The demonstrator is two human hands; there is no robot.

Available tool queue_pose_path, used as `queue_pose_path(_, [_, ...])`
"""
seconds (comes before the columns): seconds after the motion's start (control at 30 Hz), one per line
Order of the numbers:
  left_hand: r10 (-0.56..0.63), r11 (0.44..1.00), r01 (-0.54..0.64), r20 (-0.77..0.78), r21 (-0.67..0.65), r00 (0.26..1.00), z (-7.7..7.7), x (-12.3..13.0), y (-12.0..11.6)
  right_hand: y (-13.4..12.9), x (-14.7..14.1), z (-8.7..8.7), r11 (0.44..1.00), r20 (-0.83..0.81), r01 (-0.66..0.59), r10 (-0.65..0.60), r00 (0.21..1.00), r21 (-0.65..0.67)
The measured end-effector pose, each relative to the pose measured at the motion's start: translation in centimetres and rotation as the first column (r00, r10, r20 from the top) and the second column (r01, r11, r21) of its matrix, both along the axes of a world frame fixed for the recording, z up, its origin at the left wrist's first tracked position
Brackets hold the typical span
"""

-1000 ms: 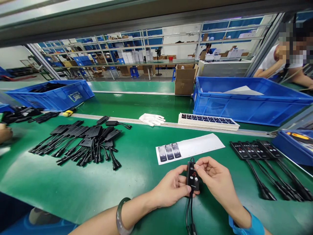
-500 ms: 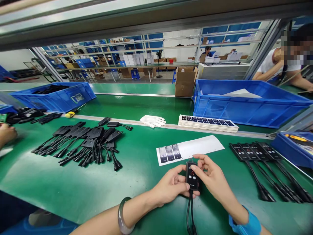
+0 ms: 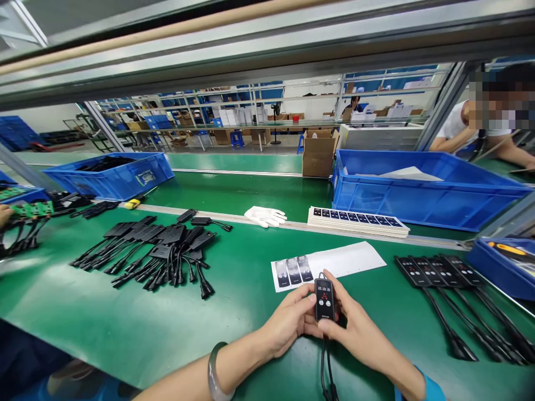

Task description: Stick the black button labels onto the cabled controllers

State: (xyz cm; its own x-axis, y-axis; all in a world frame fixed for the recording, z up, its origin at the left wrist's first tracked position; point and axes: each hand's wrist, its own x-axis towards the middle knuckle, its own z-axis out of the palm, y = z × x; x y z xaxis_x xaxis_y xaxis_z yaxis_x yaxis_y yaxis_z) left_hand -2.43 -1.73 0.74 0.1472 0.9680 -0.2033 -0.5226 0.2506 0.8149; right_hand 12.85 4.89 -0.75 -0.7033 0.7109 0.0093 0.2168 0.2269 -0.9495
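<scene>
A small black controller box (image 3: 325, 299) with red marks, two pale buttons and black cables hanging below it is held upright between both hands. My left hand (image 3: 290, 320) grips its left side, thumb on the edge and fingers behind. On the other side my right hand (image 3: 353, 323) closes on it, thumb at the lower front corner and fingers along the right edge. Just behind lies a white label sheet (image 3: 346, 260) with three dark labels at its left end. Several similar labelled controllers (image 3: 437, 271) with cables lie to the right.
Black cabled boxes (image 3: 167, 239) lie heaped at left. A white glove (image 3: 265, 216) and a stack of label sheets (image 3: 359, 221) lie along the metal strip. Blue bins (image 3: 430, 195) stand behind and at the sides. Another person's hand (image 3: 5, 214) shows at far left.
My right thumb has moved from the controller's upper face down to its lower corner, and the right fingers now lie along its edge. The view has tilted up slightly.
</scene>
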Motion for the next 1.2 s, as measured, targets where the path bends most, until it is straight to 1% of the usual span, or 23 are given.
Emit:
queue_pose_path(0.1, [0.011, 1.0, -0.01, -0.065, 0.019, 0.998, -0.4, 0.2, 0.0, 0.0, -0.1, 0.0, 0.999, -0.007, 0.034, -0.034, 0.999, 0.019])
queue_pose_path(0.27, [0.036, 0.999, -0.031, -0.143, 0.042, 0.989, -1.1, 0.7, 0.1, -0.1, -0.6, -0.3, 0.993, 0.043, 0.022, -0.027, 0.999, 0.116])
queue_pose_path(0.33, [0.055, 0.998, -0.052, -0.132, 0.027, 0.99, -1.1, 0.8, 0.2, -0.2, -0.8, -0.5, 0.989, 0.062, 0.038, -0.047, 0.997, 0.143])
queue_pose_path(0.4, [0.103, 0.995, -0.101, -0.07, 0.021, 0.992, -0.9, 0.8, 0.4, -0.5, -0.9, -0.6, 0.974, 0.072, 0.065, -0.082, 0.994, 0.215])
queue_pose_path(0.47, [0.131, 0.99, -0.131, 0.011, 0.041, 0.991, -0.7, 0.6, 0.5, -0.6, -1.0, -0.3, 0.936, 0.063, 0.095, -0.123, 0.99, 0.338])
queue_pose_path(0.53, [0.097, 0.992, -0.099, 0.033, 0.078, 0.995, -0.6, 0.2, 0.6, -0.3, -0.8, 0.3, 0.883, 0.055, 0.114, -0.156, 0.986, 0.454])
queue_pose_path(0.57, [0.059, 0.994, -0.058, -0.009, 0.098, 0.998, -0.7, -0.1, 0.7, 0.2, -0.6, 0.8, 0.855, 0.061, 0.13, -0.184, 0.981, 0.502])
queue_pose_path(0.6, [0.029, 0.992, -0.016, -0.1, 0.125, 0.995, -0.8, -0.5, 0.7, 0.9, -0.2, 1.3, 0.821, 0.071, 0.152, -0.227, 0.971, 0.55])
queue_pose_path(0.63, [0.023, 0.985, 0.019, -0.244, 0.169, 0.969, -1.0, -0.9, 0.7, 1.7, 0.3, 1.9, 0.781, 0.091, 0.178, -0.287, 0.954, 0.599])
queue_pose_path(0.67, [0.047, 0.973, 0.056, -0.423, 0.226, 0.905, -1.1, -1.3, 0.8, 2.7, 1.1, 2.5, 0.732, 0.121, 0.204, -0.364, 0.924, 0.65])
queue_pose_path(0.7, [0.097, 0.953, 0.102, -0.604, 0.287, 0.791, -1.3, -1.6, 0.8, 3.8, 2.0, 3.0, 0.673, 0.159, 0.226, -0.459, 0.874, 0.704])
queue_pose_path(0.73, [0.16, 0.928, 0.161, -0.751, 0.336, 0.641, -1.3, -2.0, 0.8, 5.0, 3.0, 3.5, 0.61, 0.21, 0.229, -0.562, 0.8, 0.759])
queue_pose_path(0.77, [0.216, 0.906, 0.225, -0.848, 0.358, 0.483, -1.4, -2.2, 0.8, 6.1, 4.2, 3.9, 0.55, 0.265, 0.215, -0.663, 0.7, 0.807])
queue_pose_path(0.8, [0.244, 0.892, 0.287, -0.906, 0.35, 0.347, -1.3, -2.4, 0.8, 7.1, 5.4, 4.2, 0.497, 0.31, 0.188, -0.749, 0.585, 0.847])
queue_pose_path(0.83, [0.239, 0.887, 0.339, -0.94, 0.313, 0.243, -1.2, -2.5, 0.8, 8.0, 6.5, 4.4, 0.458, 0.337, 0.162, -0.812, 0.477, 0.874])
queue_pose_path(0.87, [0.216, 0.888, 0.376, -0.962, 0.265, 0.17, -1.1, -2.6, 0.7, 8.8, 7.6, 4.5, 0.431, 0.345, 0.148, -0.85, 0.398, 0.89])
queue_pose_path(0.9, [0.188, 0.891, 0.398, -0.975, 0.221, 0.121, -1.0, -2.6, 0.7, 9.4, 8.7, 4.5, 0.415, 0.347, 0.144, -0.872, 0.345, 0.899])
queue_pose_path(0.93, [0.167, 0.892, 0.409, -0.981, 0.191, 0.094, -0.9, -2.6, 0.6, 10.0, 9.6, 4.3, 0.406, 0.345, 0.153, -0.884, 0.315, 0.901])
queue_pose_path(0.97, [0.163, 0.893, 0.41, -0.983, 0.184, 0.084, -0.9, -2.6, 0.6, 10.4, 10.4, 4.1, 0.402, 0.343, 0.167, -0.891, 0.298, 0.9])
queue_pose_path(1.03, [0.184, 0.894, 0.397, -0.978, 0.206, 0.095, -1.0, -2.6, 0.6, 11.1, 11.7, 3.5, 0.399, 0.345, 0.185, -0.9, 0.265, 0.898])
queue_pose_path(1.1, [0.201, 0.892, 0.391, -0.974, 0.226, 0.106, -1.1, -2.6, 0.6, 11.5, 12.5, 2.9, 0.402, 0.351, 0.196, -0.903, 0.247, 0.895])
queue_pose_path(1.2, [0.179, 0.889, 0.411, -0.98, 0.2, 0.089, -0.9, -2.6, 0.6, 11.8, 13.2, 2.3, 0.406, 0.357, 0.205, -0.904, 0.235, 0.891])
